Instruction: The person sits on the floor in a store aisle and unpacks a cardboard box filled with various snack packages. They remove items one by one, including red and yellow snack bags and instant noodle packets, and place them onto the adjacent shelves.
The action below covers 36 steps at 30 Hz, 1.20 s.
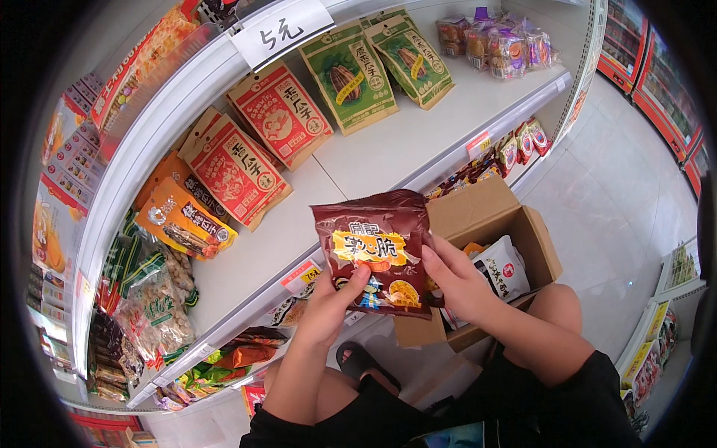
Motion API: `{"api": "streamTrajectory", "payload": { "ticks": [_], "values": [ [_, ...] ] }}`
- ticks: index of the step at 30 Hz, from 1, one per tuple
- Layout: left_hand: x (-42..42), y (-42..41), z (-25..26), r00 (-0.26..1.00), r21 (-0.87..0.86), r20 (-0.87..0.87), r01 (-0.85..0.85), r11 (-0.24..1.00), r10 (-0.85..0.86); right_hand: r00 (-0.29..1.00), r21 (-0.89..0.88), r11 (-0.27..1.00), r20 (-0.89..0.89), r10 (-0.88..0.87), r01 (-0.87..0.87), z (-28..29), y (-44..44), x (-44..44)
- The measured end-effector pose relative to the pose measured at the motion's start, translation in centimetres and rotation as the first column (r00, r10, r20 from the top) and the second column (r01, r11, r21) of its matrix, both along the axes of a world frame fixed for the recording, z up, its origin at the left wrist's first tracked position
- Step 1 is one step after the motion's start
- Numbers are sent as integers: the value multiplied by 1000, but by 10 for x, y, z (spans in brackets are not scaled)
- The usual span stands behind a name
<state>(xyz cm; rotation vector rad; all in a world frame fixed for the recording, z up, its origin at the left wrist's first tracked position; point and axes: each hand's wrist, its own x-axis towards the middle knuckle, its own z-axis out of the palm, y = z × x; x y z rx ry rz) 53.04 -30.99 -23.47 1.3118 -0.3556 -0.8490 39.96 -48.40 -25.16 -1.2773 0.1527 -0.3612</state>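
Observation:
Both hands hold a dark maroon snack bag (375, 255), its printed front facing me, in front of the shelf edge. My left hand (336, 297) grips its lower left side, thumb on the front. Around the right edge is my right hand (451, 274), with part of its grip hidden behind the bag. An opened cardboard box (540, 241) stands below and to the right; inside it a white and black packet (504, 269) shows. On the white shelf (358, 162) stand red sunflower seed bags (238, 171) and green ones (350, 78).
Orange seed pouches (185, 218) and bagged peanuts (157, 313) lie at the shelf's left. Wrapped snacks (510, 42) sit at its far right. Lower shelves hold more packets (241, 355). Another stocked rack (647, 358) is at right; red-framed coolers (652, 78) stand farther back.

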Motion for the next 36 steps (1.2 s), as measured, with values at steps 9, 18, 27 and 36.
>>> {"api": "streamTrajectory", "payload": {
  "ticks": [9,18,27,36],
  "values": [
    [-3,-6,0,999,-52,-18,-38,998,37,996,-132,989,64,69,-60,2,6,-4],
    [-7,-9,1,999,14,0,-37,999,37,999,-110,993,-11,34,-35,0,8,1],
    [-6,-12,-1,999,12,5,-47,999,47,1000,-126,992,-12,-5,3,-2,7,3],
    [-3,-7,-4,997,-77,80,-18,997,24,998,10,999,41,-50,50,17,4,2]
  ]
}}
